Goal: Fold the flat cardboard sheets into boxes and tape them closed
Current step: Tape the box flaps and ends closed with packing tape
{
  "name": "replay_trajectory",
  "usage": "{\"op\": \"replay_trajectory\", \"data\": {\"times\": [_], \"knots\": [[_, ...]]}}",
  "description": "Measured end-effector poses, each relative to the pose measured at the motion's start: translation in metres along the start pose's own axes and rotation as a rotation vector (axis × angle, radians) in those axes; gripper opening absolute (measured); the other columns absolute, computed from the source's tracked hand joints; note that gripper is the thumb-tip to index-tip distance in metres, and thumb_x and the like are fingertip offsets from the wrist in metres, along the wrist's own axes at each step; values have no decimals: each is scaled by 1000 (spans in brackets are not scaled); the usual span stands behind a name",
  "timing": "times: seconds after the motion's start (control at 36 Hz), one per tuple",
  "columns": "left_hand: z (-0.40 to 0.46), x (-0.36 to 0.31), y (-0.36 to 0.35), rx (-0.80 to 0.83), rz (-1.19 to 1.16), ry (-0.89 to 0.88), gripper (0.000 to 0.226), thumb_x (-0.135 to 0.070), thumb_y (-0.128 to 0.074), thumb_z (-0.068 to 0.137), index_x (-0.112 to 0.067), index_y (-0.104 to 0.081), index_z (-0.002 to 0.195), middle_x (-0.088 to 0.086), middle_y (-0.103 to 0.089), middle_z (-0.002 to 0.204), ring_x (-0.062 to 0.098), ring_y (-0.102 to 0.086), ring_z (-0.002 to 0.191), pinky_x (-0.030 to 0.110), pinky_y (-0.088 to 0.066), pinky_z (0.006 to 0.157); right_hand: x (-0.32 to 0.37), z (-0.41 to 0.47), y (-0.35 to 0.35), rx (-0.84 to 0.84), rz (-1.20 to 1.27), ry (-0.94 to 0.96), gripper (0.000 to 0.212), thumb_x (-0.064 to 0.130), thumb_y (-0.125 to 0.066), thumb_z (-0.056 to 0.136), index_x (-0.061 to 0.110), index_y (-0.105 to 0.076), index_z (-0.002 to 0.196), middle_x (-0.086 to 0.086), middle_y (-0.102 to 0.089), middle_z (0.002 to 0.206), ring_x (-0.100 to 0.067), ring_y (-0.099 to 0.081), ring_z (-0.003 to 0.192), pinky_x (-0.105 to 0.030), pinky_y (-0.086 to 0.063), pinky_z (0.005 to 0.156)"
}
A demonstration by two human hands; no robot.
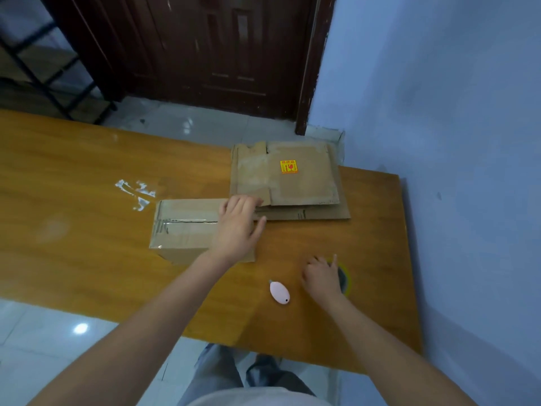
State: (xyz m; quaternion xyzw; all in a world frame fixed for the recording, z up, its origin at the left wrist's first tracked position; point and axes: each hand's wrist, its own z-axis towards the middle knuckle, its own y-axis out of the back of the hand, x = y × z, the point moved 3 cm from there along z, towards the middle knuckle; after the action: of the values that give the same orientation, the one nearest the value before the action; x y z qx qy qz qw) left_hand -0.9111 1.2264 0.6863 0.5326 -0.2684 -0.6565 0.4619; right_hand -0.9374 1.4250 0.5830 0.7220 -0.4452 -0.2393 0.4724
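Observation:
A taped-up cardboard box [183,230] lies on the wooden table [87,186], its top seam covered with clear tape. My left hand [238,228] rests flat on the box's right end, fingers straight and spread, reaching toward the stack. Behind it to the right lies a stack of flat cardboard sheets [292,183], the top one bearing a yellow-and-red sticker [289,166]. My right hand [322,276] lies over a yellow roll of tape [347,281] near the table's right edge, fingers curled on it, mostly hiding the roll.
A small pink cutter [279,292] lies on the table left of my right hand. Scraps of clear tape [136,193] stick to the tabletop left of the box. A blue wall [453,142] runs close along the right; a dark door [205,48] stands behind.

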Motion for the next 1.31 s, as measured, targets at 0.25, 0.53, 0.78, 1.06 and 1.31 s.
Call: {"op": "replay_trajectory", "data": {"times": [0.25,0.53,0.78,1.06,1.31], "knots": [[-10,-48,-20,259,-152,-62,32,-29,-47,98,-10,-53,122,4,-55,121,18,-44,118,27,-35,94,-25,-18,35,-214,637,-42,14,17,-60,89,9,-71,94,-6,-66,105,-21,-56,105,-31,-37,94],[33,-93,-13,402,-471,32,41,-37,-66,86,-18,-54,120,-2,-63,109,13,-60,102,35,-50,88,-20,-37,142,-514,1009,88,23,-7,-59,80,11,-66,68,3,-61,66,11,-52,60,-9,-36,57],[75,-87,22,248,-533,62,31,-37,-65,68,-23,-53,92,-10,-63,88,16,-65,73,33,-49,67,-5,-33,203,-745,862,160,13,1,-62,80,8,-65,69,1,-57,73,-15,-53,73,-31,-40,69],[93,-64,55,387,-530,58,17,-29,-66,77,-22,-56,65,-7,-56,61,14,-56,60,38,-53,63,30,-29,231,-899,732,207,9,10,-65,80,11,-69,72,12,-50,89,5,-42,82,-56,-36,98],[114,-49,81,370,-491,-89,16,-23,-70,78,-11,-66,67,-6,-53,57,8,-45,58,29,-41,61,52,-27,241,-854,1127,140,11,4,-68,81,10,-76,84,19,-59,96,-7,-58,97,-23,-48,88]]}}
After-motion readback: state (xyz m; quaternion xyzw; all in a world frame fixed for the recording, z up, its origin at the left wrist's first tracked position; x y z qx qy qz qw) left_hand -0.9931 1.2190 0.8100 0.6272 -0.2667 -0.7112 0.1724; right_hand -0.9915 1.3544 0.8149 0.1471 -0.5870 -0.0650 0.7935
